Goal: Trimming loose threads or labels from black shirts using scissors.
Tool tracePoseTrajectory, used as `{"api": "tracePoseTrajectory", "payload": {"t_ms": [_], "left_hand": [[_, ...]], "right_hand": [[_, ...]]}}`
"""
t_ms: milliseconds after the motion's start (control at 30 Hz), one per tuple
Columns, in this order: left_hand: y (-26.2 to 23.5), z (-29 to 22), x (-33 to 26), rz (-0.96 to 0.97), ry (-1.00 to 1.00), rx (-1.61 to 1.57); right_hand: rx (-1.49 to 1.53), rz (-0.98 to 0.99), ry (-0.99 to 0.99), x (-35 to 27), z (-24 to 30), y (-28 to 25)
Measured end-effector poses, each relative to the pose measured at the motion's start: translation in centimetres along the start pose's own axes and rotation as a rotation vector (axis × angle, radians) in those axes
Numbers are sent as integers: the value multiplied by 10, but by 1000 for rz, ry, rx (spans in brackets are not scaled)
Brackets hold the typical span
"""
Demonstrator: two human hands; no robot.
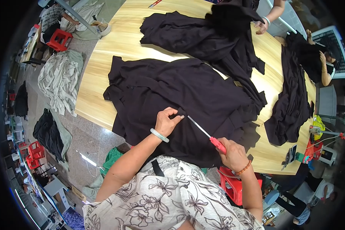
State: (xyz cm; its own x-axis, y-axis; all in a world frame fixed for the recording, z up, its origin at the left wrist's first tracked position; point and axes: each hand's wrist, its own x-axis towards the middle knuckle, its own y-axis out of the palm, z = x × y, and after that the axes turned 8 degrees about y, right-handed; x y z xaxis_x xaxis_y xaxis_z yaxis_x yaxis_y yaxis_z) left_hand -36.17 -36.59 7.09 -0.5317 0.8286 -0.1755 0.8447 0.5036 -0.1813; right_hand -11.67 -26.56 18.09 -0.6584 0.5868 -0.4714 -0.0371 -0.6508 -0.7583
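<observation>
Black cloth [157, 84] lies in a loose, wrinkled pile on the wooden table in front of me. My left hand [168, 122], a pale bangle at its wrist, pinches a small bit of this cloth between thumb and fingers. In my right hand [235, 155] is a red-handled tool [217, 145] with a long, slim metal shaft, much like a screwdriver. Its shaft points up and left over the cloth, and the tip is close beside my left fingertips. Whether the tip touches the cloth I cannot tell.
More black cloth [195, 32] lies across the table [97, 82], and another heap [289, 96] is at its right. Across from me a person's hand [261, 27] is near the far pile. A red-handled tool [155, 4] lies at the far edge. Red stools [59, 39] stand around.
</observation>
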Motion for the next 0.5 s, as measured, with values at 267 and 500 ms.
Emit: {"api": "tracePoseTrajectory", "payload": {"t_ms": [267, 500], "left_hand": [[-5, 4, 0, -21, 374, 250], [-10, 0, 0, -8, 427, 290]], "right_hand": [[-71, 95, -4, -3, 14, -13], [-22, 60, -17, 0, 20, -6]]}}
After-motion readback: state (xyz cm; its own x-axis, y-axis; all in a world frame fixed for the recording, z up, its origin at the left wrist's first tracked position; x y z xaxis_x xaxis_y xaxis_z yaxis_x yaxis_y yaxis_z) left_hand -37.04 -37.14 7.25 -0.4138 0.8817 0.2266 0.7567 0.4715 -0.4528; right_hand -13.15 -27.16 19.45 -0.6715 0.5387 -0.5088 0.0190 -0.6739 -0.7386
